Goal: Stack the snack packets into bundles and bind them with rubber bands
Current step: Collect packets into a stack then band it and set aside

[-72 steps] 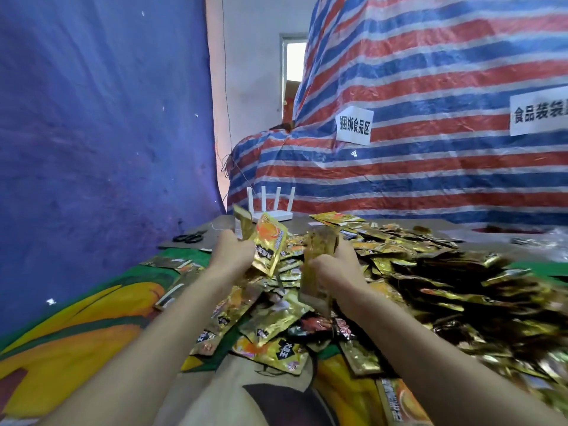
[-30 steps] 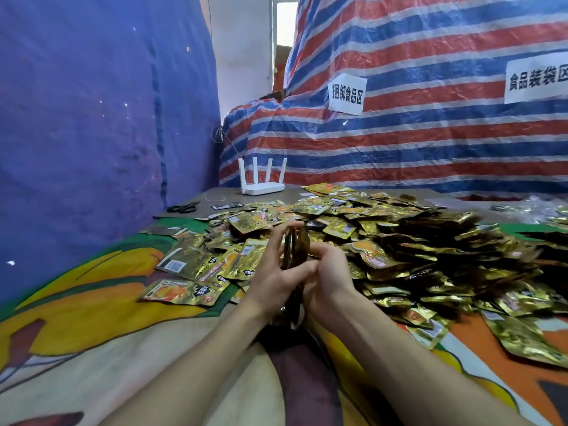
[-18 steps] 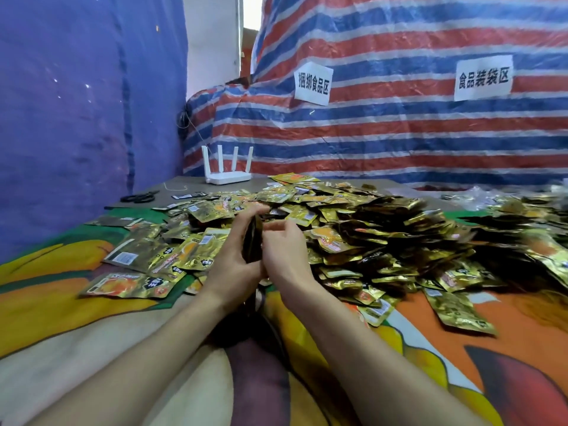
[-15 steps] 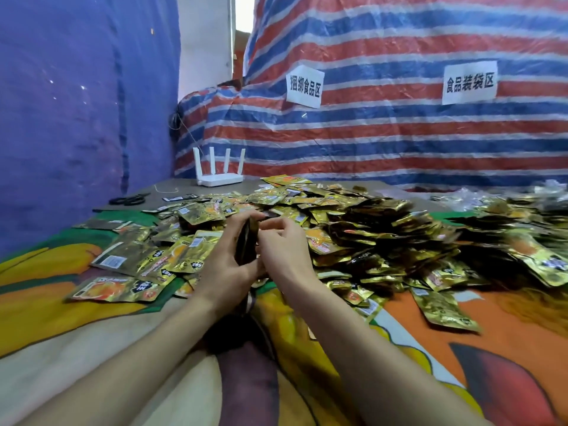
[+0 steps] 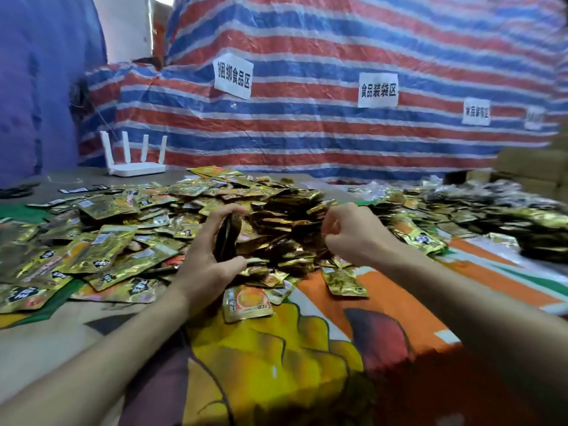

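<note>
A big heap of gold snack packets [image 5: 276, 216] covers the middle of the table, and more gold packets [image 5: 101, 253] lie flat to the left. My left hand [image 5: 209, 256] grips a small stack of packets [image 5: 226, 238] standing on edge, thumb below and fingers over the top. To the right, my right hand [image 5: 350, 232] hovers at the heap's right side, apart from the stack, with its fingers curled. Blur hides anything small in it. One orange-and-gold packet [image 5: 247, 302] lies alone in front of my left hand. No rubber band is visible.
A colourful printed cloth [image 5: 276, 348] covers the table. A white router [image 5: 135, 161] stands at the back left, with scissors [image 5: 15, 190] at the far left edge. A striped tarp [image 5: 307, 124] with paper signs rises behind. Darker packets [image 5: 491, 210] and cardboard boxes [image 5: 528, 167] fill the right.
My right hand has left the stack and moved right to the heap. My left hand now holds the stack alone. The view has turned to the right.
</note>
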`<state>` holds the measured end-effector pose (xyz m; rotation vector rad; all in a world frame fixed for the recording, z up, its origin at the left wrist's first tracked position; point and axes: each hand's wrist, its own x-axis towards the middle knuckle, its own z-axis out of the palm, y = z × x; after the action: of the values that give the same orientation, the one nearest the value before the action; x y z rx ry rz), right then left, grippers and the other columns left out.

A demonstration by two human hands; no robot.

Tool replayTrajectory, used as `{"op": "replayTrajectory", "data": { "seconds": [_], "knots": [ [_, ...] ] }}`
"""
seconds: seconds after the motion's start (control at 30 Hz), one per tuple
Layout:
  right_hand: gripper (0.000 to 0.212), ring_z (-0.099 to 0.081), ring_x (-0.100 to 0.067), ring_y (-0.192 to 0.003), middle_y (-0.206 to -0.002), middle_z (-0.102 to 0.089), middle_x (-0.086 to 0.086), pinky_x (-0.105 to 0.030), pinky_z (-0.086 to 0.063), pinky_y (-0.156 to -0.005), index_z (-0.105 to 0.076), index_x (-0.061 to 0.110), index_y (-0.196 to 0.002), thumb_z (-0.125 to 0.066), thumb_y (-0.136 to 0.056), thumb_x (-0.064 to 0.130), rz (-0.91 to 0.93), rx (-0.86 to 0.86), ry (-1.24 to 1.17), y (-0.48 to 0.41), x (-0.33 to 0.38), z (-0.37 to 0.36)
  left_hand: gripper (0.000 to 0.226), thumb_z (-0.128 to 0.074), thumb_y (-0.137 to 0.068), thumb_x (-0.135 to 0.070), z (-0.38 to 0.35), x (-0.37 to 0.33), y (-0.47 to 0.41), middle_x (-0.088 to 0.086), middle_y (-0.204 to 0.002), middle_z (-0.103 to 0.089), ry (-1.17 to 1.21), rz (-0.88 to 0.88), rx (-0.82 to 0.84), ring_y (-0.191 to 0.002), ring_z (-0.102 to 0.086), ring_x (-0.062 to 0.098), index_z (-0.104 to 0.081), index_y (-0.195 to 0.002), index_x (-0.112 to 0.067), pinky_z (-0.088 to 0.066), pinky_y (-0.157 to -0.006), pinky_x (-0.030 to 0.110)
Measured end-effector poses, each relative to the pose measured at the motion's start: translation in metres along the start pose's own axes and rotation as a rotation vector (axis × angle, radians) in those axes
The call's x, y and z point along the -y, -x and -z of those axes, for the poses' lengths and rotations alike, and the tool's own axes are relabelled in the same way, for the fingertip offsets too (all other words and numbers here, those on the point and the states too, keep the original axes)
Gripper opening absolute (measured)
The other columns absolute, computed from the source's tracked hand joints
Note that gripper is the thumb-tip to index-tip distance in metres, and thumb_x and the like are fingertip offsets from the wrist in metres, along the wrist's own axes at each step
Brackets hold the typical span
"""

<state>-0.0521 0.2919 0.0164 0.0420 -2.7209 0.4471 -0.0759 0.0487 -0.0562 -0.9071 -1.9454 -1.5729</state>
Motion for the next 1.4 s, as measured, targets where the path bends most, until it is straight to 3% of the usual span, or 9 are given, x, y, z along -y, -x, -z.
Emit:
{"op": "replayTrajectory", "data": {
  "seconds": [0.17, 0.37, 0.47, 0.67, 0.8, 0.9, 1.07, 1.2, 1.4],
  "knots": [
    [0.007, -0.064, -0.032, -0.074, -0.070, -0.058, -0.007, -0.034, -0.052, -0.061, -0.057, 0.013, -0.075, -0.057, -0.081, 0.011, -0.237, 0.092, 0.386, -0.003, -0.088, 0.033, 0.064, -0.057, -0.070, -0.002, 0.007, 0.003, 0.003, -0.007, -0.068, -0.040, 0.064, 0.033, 0.007, -0.053, -0.037, 0.004, -0.053, -0.127, -0.031, -0.033, -0.045, 0.022],
    [0.033, -0.068, -0.029, -0.097, -0.105, -0.071, -0.012, -0.031, -0.056, -0.075, -0.073, 0.016, -0.115, -0.057, -0.087, 0.006, -0.370, 0.220, 0.424, 0.000, -0.147, 0.028, 0.067, -0.058, -0.068, -0.002, 0.006, 0.002, 0.004, -0.013, -0.070, -0.040, 0.054, 0.056, 0.027, -0.058, -0.037, 0.005, -0.054, -0.122, -0.042, -0.033, -0.050, 0.020],
    [0.024, -0.068, -0.026, -0.091, -0.097, -0.071, -0.009, -0.037, -0.060, -0.080, -0.073, 0.015, -0.105, -0.061, -0.085, 0.008, -0.376, 0.194, 0.408, 0.000, -0.156, 0.023, 0.068, -0.059, -0.069, -0.003, 0.006, 0.002, 0.004, -0.019, -0.071, -0.042, 0.035, 0.055, 0.038, -0.060, -0.038, 0.005, -0.054, -0.120, -0.047, -0.035, -0.054, 0.018],
    [0.007, -0.063, -0.028, -0.071, -0.071, -0.063, -0.008, -0.029, -0.044, -0.055, -0.064, 0.010, -0.075, -0.062, -0.080, 0.005, -0.367, 0.048, 0.394, -0.005, -0.146, 0.031, 0.067, -0.059, -0.070, -0.004, 0.007, 0.002, 0.004, -0.015, -0.072, -0.044, 0.038, 0.082, 0.047, -0.060, -0.037, 0.005, -0.054, -0.122, -0.046, -0.035, -0.054, 0.016],
    [0.008, -0.062, -0.026, -0.063, -0.067, -0.066, -0.009, -0.029, -0.046, -0.052, -0.072, 0.007, -0.075, -0.065, -0.079, 0.006, -0.318, -0.096, 0.342, -0.011, -0.122, 0.048, 0.067, -0.059, -0.068, -0.004, 0.007, -0.002, 0.003, -0.002, -0.073, -0.038, 0.060, 0.098, 0.037, -0.062, -0.038, 0.009, -0.056, -0.119, -0.048, -0.035, -0.056, 0.022],
    [0.011, -0.066, -0.025, -0.066, -0.071, -0.071, -0.010, -0.039, -0.059, -0.062, -0.076, 0.006, -0.075, -0.069, -0.083, 0.006, -0.193, -0.145, 0.192, -0.020, -0.090, 0.055, 0.067, -0.059, -0.065, -0.004, 0.008, -0.007, 0.001, 0.015, -0.085, -0.044, 0.091, 0.131, 0.038, -0.068, -0.043, 0.014, -0.058, -0.116, -0.048, -0.039, -0.060, 0.025],
    [0.008, -0.068, -0.013, -0.075, -0.080, -0.072, -0.002, -0.025, -0.056, -0.064, -0.076, 0.012, -0.082, -0.074, -0.089, 0.015, 0.060, -0.034, -0.158, -0.021, -0.008, 0.032, 0.070, -0.058, -0.060, -0.003, 0.016, -0.009, -0.004, 0.009, -0.098, -0.066, 0.244, 0.267, -0.017, -0.065, -0.056, 0.019, -0.059, -0.121, -0.036, -0.049, -0.056, 0.031],
    [0.007, -0.069, -0.011, -0.079, -0.084, -0.074, 0.001, -0.023, -0.055, -0.066, -0.076, 0.017, -0.086, -0.075, -0.089, 0.023, 0.201, 0.081, -0.434, -0.020, 0.058, -0.003, 0.071, -0.059, -0.058, -0.003, 0.027, -0.010, -0.011, 0.019, -0.114, -0.068, 0.319, 0.388, -0.022, -0.069, -0.054, 0.029, -0.059, -0.124, -0.029, -0.048, -0.062, 0.041],
    [0.013, -0.060, -0.007, -0.060, -0.071, -0.068, 0.001, -0.022, -0.047, -0.055, -0.077, 0.015, -0.083, -0.078, -0.086, 0.027, 0.260, 0.132, -0.618, -0.034, 0.129, -0.063, 0.059, -0.062, -0.053, -0.002, 0.061, 0.004, -0.017, 0.014, -0.064, -0.052, 0.441, 0.610, -0.033, -0.055, -0.051, 0.026, -0.060, -0.112, -0.002, -0.045, -0.060, 0.036]
  ]
}}
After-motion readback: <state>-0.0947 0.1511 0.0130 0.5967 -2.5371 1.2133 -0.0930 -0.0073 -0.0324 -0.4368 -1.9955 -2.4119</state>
